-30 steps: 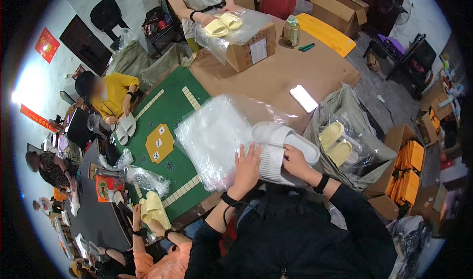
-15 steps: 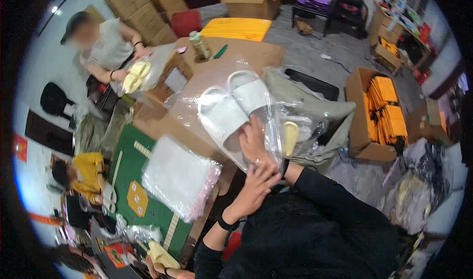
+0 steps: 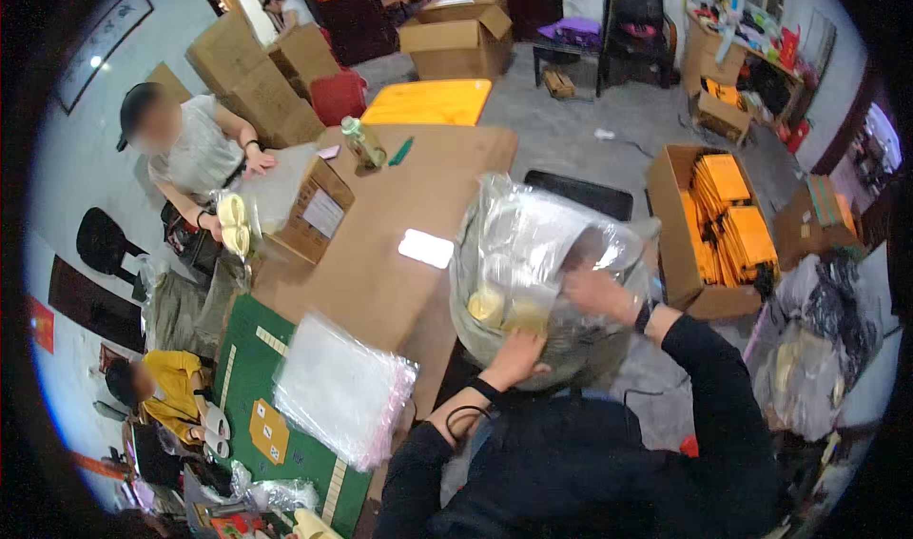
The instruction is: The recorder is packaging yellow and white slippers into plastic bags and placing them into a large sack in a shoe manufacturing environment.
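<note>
A big grey plastic sack (image 3: 580,358) stands open beside the table's right edge, with pale yellow slippers (image 3: 495,306) lying inside it. My left hand (image 3: 518,356) grips the sack's near rim. My right hand (image 3: 594,292) holds a clear plastic packet (image 3: 537,230) that is tilted into the sack's mouth. The packet's contents are blurred by glare. Both my sleeves are dark, and each wrist wears a black band.
Left of the sack is a brown table (image 3: 380,282) with a flat white object (image 3: 425,248), a cardboard box (image 3: 319,211) and a green bottle (image 3: 361,144). A stack of clear bags (image 3: 342,392) lies on a green mat (image 3: 249,358). A seated person (image 3: 195,149) holds yellow slippers (image 3: 231,223). An open box of orange packets (image 3: 728,215) stands at right.
My view has swung right from the table to the sack. The clear packet with white slippers has gone from the tabletop into the sack's mouth, and my left hand has taken the rim.
</note>
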A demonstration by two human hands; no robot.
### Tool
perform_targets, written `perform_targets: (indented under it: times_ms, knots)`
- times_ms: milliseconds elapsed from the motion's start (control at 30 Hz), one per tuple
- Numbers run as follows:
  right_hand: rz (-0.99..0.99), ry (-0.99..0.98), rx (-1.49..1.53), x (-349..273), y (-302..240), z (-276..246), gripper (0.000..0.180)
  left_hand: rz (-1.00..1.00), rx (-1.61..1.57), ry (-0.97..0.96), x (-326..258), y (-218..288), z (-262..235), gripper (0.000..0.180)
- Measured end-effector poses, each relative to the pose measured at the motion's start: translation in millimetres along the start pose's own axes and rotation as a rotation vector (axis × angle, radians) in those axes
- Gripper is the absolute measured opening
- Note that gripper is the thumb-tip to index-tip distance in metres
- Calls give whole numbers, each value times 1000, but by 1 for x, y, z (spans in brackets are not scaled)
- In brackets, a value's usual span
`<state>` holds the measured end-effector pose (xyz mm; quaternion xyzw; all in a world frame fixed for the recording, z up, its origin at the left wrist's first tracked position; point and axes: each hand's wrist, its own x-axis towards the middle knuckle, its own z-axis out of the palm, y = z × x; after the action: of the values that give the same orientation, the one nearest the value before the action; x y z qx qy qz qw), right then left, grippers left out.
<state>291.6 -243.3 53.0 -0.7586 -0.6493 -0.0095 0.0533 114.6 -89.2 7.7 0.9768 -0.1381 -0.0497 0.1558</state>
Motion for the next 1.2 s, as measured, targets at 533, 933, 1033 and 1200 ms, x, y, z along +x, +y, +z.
perform_targets:
  times_ms: [533, 933, 1033, 1200]
  knots:
    - [-569, -214, 507, -6, 16, 126, 28, 306, -689, 220, -21, 41, 15, 9]
    - [-438, -171, 516, 98, -41, 75, 34, -60, -484, 272, -57, 3, 61, 20]
    - [-308, -171, 539, 96, -51, 66, 36, -82, -388, 363, -73, 0, 62, 20]
    - [-9, -170, 492, 88, -39, 39, 38, -43, -243, 511, -76, -5, 46, 20]
